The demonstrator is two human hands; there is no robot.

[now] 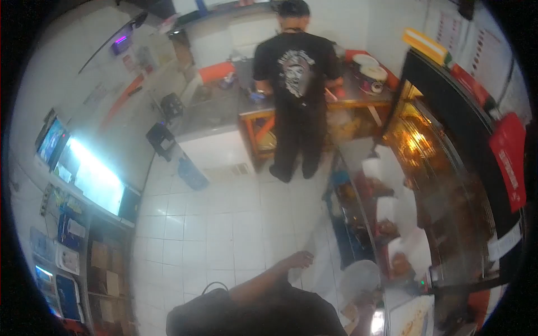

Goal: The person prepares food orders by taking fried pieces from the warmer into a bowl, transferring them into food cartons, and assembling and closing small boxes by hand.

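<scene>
My left hand (pixel 301 261) is in front of my dark-clothed body at the lower middle, above the white tiled floor (pixel 224 224). Its fingers are loosely bent and a little apart, and I can make out nothing held in them. To its right stands a counter with several white paper-lined portions of browned food (pixel 400 263). A pale round shape (pixel 358 277), blurred, lies nearer to me on that side. My right hand does not show.
A co-worker in black (pixel 297 73) stands with their back to me at a worktable (pixel 244 103) bearing tubs (pixel 372 78). On the right is a lit glass-fronted cabinet (pixel 448 185). A white chest (pixel 216 154) stands left of the worktable; shelves (pixel 106 269) line the left wall.
</scene>
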